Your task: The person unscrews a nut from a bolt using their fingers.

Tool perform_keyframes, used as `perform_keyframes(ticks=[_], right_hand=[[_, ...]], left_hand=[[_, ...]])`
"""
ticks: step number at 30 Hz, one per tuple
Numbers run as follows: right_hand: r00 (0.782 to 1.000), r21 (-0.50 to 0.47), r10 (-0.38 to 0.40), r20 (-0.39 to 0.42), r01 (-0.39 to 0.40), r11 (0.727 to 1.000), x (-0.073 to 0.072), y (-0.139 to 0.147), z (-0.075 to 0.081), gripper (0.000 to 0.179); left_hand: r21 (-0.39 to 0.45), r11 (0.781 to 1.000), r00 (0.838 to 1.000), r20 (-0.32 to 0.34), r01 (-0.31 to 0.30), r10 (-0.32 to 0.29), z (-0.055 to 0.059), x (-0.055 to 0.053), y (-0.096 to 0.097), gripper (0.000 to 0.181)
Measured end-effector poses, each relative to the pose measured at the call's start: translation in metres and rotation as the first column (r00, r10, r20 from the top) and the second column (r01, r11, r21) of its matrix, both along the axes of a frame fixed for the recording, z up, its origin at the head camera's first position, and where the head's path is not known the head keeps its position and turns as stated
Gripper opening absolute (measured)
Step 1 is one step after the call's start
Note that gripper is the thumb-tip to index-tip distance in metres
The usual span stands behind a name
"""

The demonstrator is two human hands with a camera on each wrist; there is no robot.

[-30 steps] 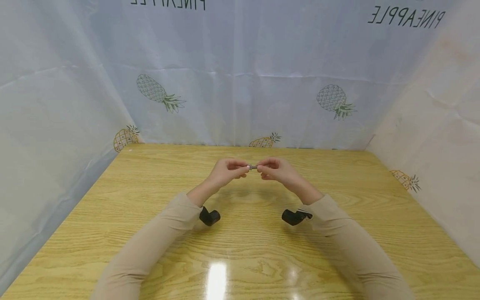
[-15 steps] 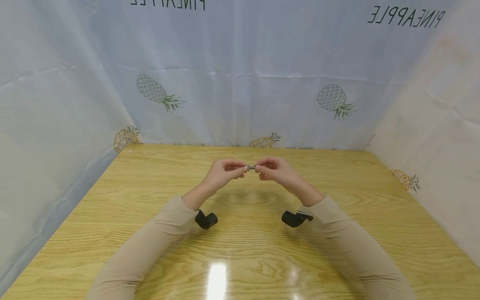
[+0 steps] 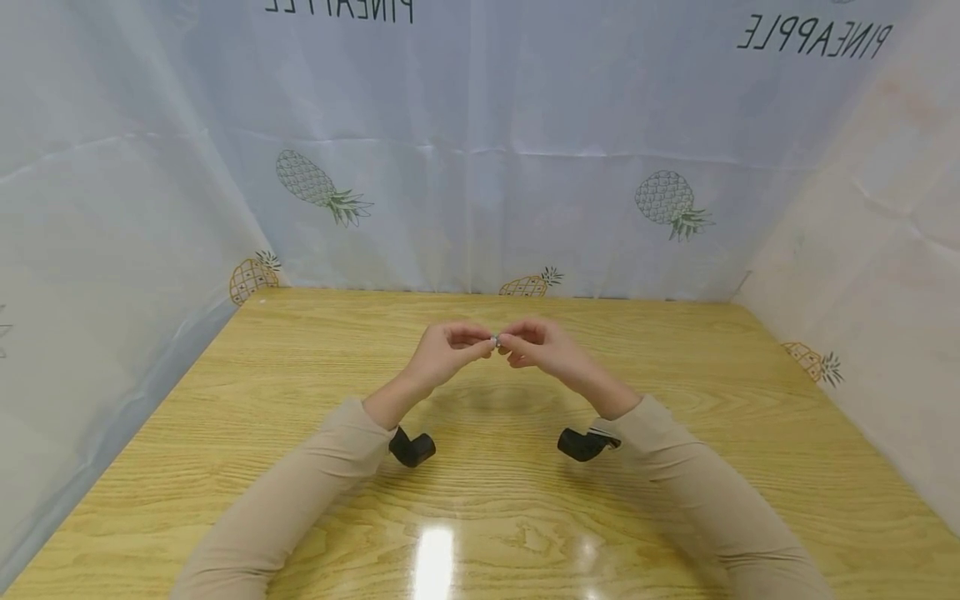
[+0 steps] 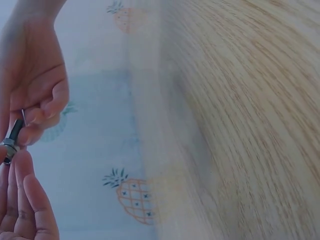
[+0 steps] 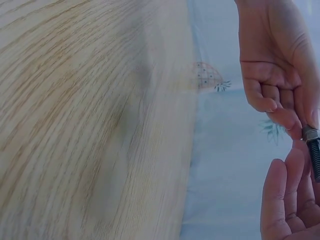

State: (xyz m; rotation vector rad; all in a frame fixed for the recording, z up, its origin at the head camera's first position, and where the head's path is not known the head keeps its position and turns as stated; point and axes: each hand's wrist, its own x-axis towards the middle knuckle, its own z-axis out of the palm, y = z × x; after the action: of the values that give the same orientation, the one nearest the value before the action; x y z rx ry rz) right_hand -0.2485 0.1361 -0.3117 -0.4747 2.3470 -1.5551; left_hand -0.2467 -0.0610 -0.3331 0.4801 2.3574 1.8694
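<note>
A slim, dark threaded metal bolt (image 5: 315,156) lies lengthwise from left hand (image 3: 444,352) to right hand (image 3: 546,347), touching both: the left pinches its silvery collared end, the right's fingers curl round the threaded end.

A dark threaded metal bolt (image 5: 314,156) between my bare left hand (image 3: 446,350) and my bare right hand (image 3: 547,350).
My hands meet over the far half of the yellow wood-grain table (image 3: 480,492), the bolt's nut end to my left, its shaft to my right. Nearer me, at the inner side of my beige cloth sleeves (image 3: 296,492), sit two black angular mounts (image 3: 587,444), one left, one right. Behind the table hangs a pale bluish fabric curtain (image 3: 480,100); whitish fabric sheets (image 3: 97,250) flank it on both sides. An orange-outlined pineapple print (image 3: 525,286) lies low on the curtain, behind and slightly right of my fingers.
</note>
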Motion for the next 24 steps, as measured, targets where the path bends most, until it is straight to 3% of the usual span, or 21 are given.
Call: perform_keyframes(ticks=[12,24], right_hand=[[1.0,-0.009,0.005,-0.012,-0.005,1.0,0.0008,-0.0022,-0.0029,0.032],[0.999,0.017,-0.02,-0.041,0.021,1.0,0.0019,-0.0039,-0.0015,0.028]], left_hand=[[0.011,1.0,1.0,0.03,-0.006,0.005,-0.0009,0.0026,0.0,0.029],[0.029,0.999,1.0,0.011,-0.017,0.017,-0.0038,0.0012,0.002,0.028]])
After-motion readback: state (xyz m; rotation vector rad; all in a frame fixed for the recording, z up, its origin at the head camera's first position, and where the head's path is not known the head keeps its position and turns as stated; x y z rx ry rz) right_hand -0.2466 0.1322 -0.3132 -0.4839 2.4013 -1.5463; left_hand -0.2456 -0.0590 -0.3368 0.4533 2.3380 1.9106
